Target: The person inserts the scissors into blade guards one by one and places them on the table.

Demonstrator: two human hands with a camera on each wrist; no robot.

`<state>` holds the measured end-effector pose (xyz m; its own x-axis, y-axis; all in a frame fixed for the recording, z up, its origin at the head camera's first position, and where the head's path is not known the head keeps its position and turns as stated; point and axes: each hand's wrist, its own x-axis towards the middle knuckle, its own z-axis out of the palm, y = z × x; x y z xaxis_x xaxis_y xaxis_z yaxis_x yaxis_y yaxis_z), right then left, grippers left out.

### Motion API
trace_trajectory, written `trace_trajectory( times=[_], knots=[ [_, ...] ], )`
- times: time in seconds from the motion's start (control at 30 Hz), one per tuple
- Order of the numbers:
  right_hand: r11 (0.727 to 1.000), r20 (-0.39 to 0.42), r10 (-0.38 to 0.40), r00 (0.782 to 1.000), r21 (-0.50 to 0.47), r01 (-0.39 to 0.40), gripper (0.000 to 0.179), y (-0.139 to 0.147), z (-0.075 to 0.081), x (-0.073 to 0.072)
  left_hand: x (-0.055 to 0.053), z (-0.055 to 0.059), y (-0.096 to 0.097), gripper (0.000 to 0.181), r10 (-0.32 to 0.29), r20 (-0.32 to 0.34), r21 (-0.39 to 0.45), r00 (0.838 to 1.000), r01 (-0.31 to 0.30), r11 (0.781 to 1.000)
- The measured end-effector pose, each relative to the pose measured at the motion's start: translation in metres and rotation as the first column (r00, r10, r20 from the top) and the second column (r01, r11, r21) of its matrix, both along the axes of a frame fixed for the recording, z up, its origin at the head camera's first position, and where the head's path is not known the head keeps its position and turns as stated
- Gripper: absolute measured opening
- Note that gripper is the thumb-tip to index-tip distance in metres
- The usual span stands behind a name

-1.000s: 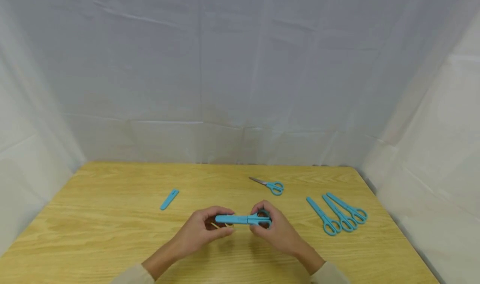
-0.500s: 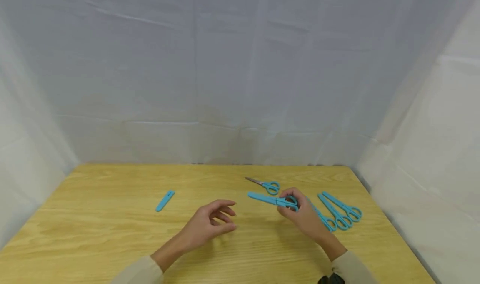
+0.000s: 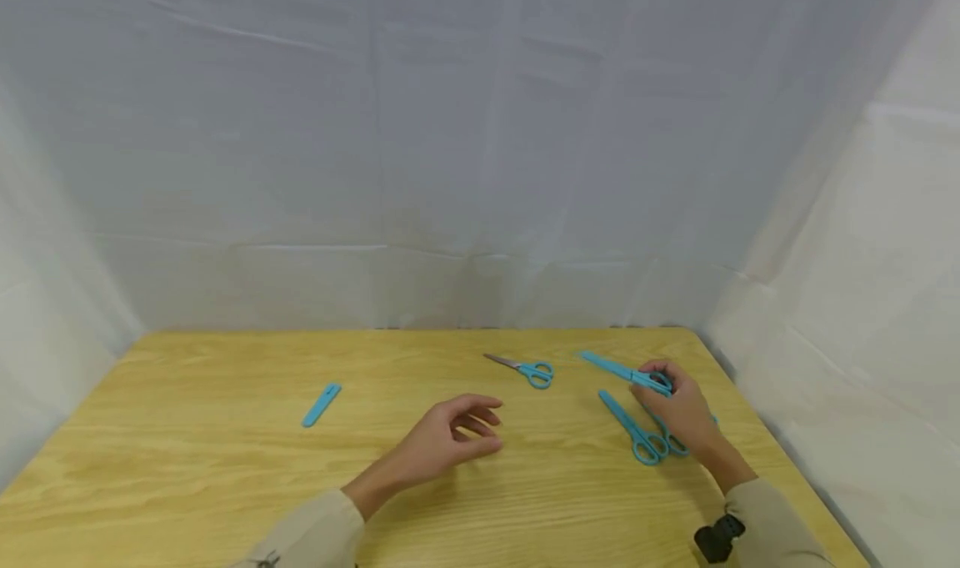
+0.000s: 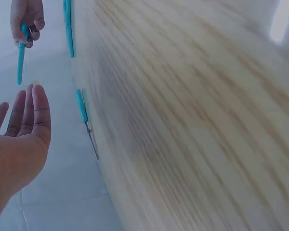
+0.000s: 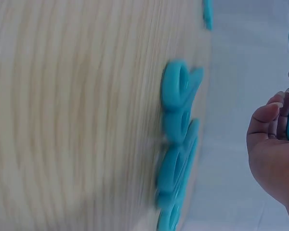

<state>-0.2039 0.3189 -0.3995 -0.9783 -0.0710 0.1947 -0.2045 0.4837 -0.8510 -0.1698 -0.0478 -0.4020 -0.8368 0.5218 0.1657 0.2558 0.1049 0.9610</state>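
My right hand (image 3: pixel 686 409) pinches a pair of light-blue scissors (image 3: pixel 611 366) by the handles, above the right side of the table. A blue cover encloses their blades, which point left and away. Below that hand lie several covered scissors (image 3: pixel 626 422), partly hidden by it; their handles show in the right wrist view (image 5: pixel 176 96). My left hand (image 3: pixel 446 443) hovers over the middle with loosely bent fingers and holds nothing. Beyond it lies an uncovered pair of scissors (image 3: pixel 535 374) with metal blades. A loose blue blade cover (image 3: pixel 322 405) rests to the left.
The wooden table (image 3: pixel 187 468) has pale sheeting (image 3: pixel 420 176) hung behind it and along both sides. A black band (image 3: pixel 720 539) sits on the right sleeve.
Both hands were at the covered scissors in the middle. The left hand has let go and stays near the middle; the right hand has carried the scissors rightward over the other covered pairs.
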Motion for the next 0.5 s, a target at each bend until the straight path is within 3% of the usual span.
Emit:
trace_trajectory(
  times=[0.5],
  knots=[
    [0.969,0.054,-0.174,0.983,0.186,0.161,0.042,0.075,-0.010,-0.006,-0.008,-0.007,0.038,0.039,-0.069,0.029,-0.036,0.997,0.070,0.997]
  ],
)
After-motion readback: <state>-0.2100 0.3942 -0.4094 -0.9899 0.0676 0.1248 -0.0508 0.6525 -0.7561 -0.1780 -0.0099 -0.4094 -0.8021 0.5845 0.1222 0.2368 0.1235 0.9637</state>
